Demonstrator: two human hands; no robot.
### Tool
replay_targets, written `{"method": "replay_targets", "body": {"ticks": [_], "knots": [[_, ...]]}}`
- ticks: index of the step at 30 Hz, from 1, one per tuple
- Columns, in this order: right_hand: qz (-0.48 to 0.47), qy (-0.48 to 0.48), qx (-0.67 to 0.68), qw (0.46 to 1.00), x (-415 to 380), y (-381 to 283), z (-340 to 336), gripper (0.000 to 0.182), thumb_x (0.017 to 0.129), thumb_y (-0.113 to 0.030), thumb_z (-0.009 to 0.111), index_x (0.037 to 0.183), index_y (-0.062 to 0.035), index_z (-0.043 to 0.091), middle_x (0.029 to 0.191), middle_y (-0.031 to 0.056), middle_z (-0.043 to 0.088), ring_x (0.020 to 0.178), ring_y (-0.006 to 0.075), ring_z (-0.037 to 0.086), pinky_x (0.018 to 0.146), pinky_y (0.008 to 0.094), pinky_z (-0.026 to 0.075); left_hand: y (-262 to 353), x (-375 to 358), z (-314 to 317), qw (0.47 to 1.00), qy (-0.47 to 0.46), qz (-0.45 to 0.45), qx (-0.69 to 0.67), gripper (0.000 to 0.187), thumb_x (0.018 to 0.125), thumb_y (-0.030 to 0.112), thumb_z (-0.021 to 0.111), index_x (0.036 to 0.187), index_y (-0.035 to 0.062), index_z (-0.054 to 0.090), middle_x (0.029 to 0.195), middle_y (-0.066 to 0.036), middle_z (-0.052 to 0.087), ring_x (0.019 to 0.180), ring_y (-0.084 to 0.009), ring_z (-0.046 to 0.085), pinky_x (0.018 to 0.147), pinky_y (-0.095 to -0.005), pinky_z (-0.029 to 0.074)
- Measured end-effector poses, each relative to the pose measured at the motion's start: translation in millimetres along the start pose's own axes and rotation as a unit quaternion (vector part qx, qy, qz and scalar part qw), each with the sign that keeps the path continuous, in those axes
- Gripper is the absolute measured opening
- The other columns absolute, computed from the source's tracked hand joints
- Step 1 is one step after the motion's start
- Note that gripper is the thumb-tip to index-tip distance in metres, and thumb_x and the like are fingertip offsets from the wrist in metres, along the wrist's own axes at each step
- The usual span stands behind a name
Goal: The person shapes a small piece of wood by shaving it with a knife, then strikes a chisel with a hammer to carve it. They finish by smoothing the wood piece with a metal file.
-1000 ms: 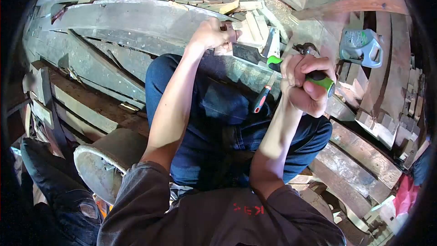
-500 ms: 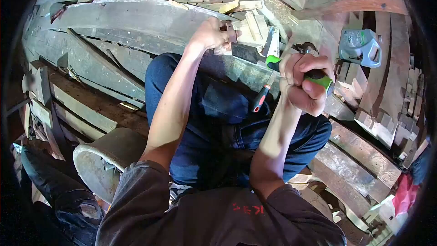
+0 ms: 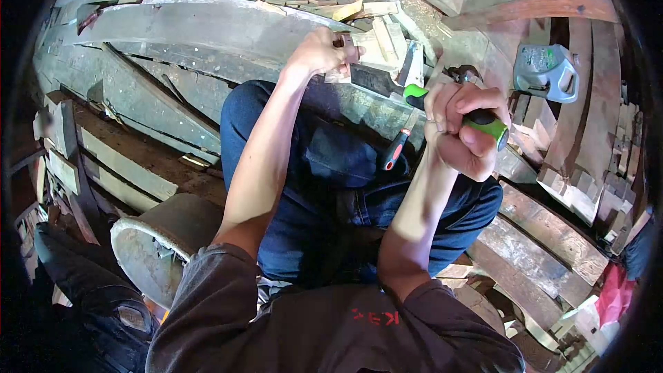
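The right hand (image 3: 464, 128) grips a green-handled chisel (image 3: 414, 93). Its blade meets a small wood block (image 3: 373, 52). The left hand (image 3: 322, 52) clamps that block.

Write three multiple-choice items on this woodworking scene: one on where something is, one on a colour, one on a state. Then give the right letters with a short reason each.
1. Where is the plastic jug?
A. Beyond the right hand, among the planks
B. On the person's lap
C. Inside the round drum at lower left

2. What colour is the handle in the right hand?
A. Red
B. Green and black
C. Yellow

3. How is the left hand placed?
A. Hanging free, holding nothing
B. Pressed on a small wooden block on the grey beam
C. Gripping the red-handled tool

Answers:
1 A: the jug stands at upper right, past the right hand.
2 B: bright green shows at both ends of the closed fist, with black between.
3 B: the fingers close on the block at the beam's edge; the red-handled tool lies untouched on the lap.
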State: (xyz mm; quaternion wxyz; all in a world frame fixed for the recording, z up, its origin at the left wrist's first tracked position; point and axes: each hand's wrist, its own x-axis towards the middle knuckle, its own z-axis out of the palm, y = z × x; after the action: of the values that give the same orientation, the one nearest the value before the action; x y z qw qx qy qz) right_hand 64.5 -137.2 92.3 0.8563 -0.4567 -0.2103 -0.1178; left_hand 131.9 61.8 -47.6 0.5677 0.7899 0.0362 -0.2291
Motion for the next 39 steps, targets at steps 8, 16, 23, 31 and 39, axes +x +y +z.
{"method": "replay_targets", "body": {"ticks": [8, 16, 23, 31, 39], "knots": [[0.018, -0.005, -0.005, 1.0, 0, 4, -3, 0.029, 0.062, -0.012, 0.062, 0.079, 0.0108, 0.055, 0.058, 0.0132, 0.05, 0.049, 0.0194, 0.044, 0.05, 0.0336, 0.037, 0, -1, -3, 1.0, 0.003, -0.001, 0.017, 0.032, 0.085, 0.036, 0.075, 0.079, 0.0044, 0.075, 0.064, -0.008, 0.07, 0.063, -0.0159, 0.067, 0.066, -0.0336, 0.052], [0.019, -0.011, -0.033, 0.999, 0, 4, -2, 0.031, 0.062, -0.013, 0.064, 0.079, 0.0113, 0.055, 0.058, 0.0133, 0.05, 0.048, 0.0189, 0.044, 0.049, 0.0325, 0.036, 20, -12, -9, 0.998, -0.01, -0.047, 0.043, 0.028, 0.085, 0.031, 0.073, 0.081, 0.0033, 0.076, 0.064, -0.009, 0.07, 0.063, -0.015, 0.068, 0.066, -0.0322, 0.053], [0.022, -0.012, -0.022, 0.999, 0, 4, 0, 0.03, 0.062, -0.013, 0.064, 0.079, 0.0112, 0.055, 0.058, 0.0128, 0.049, 0.049, 0.0188, 0.044, 0.049, 0.0329, 0.035, 6, -5, -4, 0.999, -0.002, -0.025, 0.022, 0.021, 0.089, 0.021, 0.068, 0.091, 0.0014, 0.074, 0.066, -0.008, 0.069, 0.061, -0.0146, 0.064, 0.061, -0.0314, 0.05], [0.024, -0.01, -0.01, 1.0, 1, 4, 3, 0.03, 0.063, -0.012, 0.063, 0.08, 0.0113, 0.055, 0.058, 0.0123, 0.049, 0.048, 0.0184, 0.043, 0.05, 0.033, 0.035, 12, -9, -5, 0.999, 0.008, -0.031, 0.014, 0.025, 0.084, 0.025, 0.072, 0.08, 0.0008, 0.075, 0.065, -0.009, 0.07, 0.062, -0.0148, 0.067, 0.065, -0.0315, 0.052], [0.023, -0.007, -0.01, 1.0, 1, 5, 3, 0.03, 0.061, -0.012, 0.061, 0.079, 0.012, 0.055, 0.057, 0.0131, 0.049, 0.047, 0.0193, 0.043, 0.048, 0.0333, 0.035, 4, -2, -4, 1.0, -0.001, -0.026, 0.011, 0.019, 0.084, 0.019, 0.07, 0.084, -0.0005, 0.074, 0.065, -0.011, 0.069, 0.062, -0.0157, 0.068, 0.064, -0.0333, 0.053]]}}
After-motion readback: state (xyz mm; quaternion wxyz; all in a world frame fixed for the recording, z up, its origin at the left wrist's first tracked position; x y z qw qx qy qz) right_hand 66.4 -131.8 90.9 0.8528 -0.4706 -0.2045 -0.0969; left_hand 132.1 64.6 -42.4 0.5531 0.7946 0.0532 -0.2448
